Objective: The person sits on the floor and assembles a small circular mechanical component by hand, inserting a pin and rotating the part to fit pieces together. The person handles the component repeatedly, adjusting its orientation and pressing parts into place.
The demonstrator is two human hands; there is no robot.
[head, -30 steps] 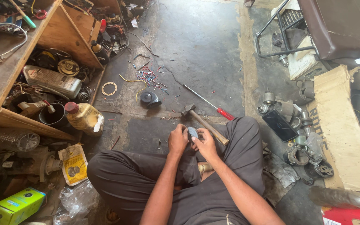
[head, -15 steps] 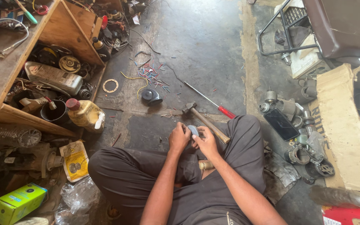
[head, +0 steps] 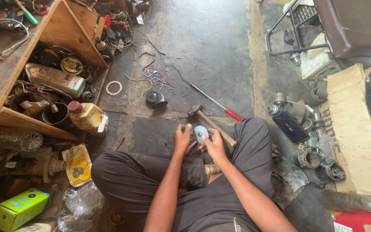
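Note:
I sit cross-legged on a grey concrete floor. Both hands meet over my lap on a small round grey metal part (head: 201, 132). My left hand (head: 182, 139) grips its left edge with the fingers curled. My right hand (head: 213, 145) holds its right and lower side. Just beyond the hands lies a hammer (head: 211, 123) with a wooden handle, its head pointing away from me. A red-handled screwdriver (head: 217, 103) lies past it. A black horn-shaped part (head: 156, 99) rests on the floor farther out.
A wooden shelf (head: 9, 77) full of parts, wires and cans stands at the left, with a yellow oil jug (head: 89, 116) before it. Coloured wire scraps (head: 155, 75) litter the floor ahead. Metal motor parts (head: 305, 129), a dark phone and a cardboard sheet (head: 353, 129) lie at the right.
Both hands stay on the round part, with only small finger shifts. The view has moved slightly.

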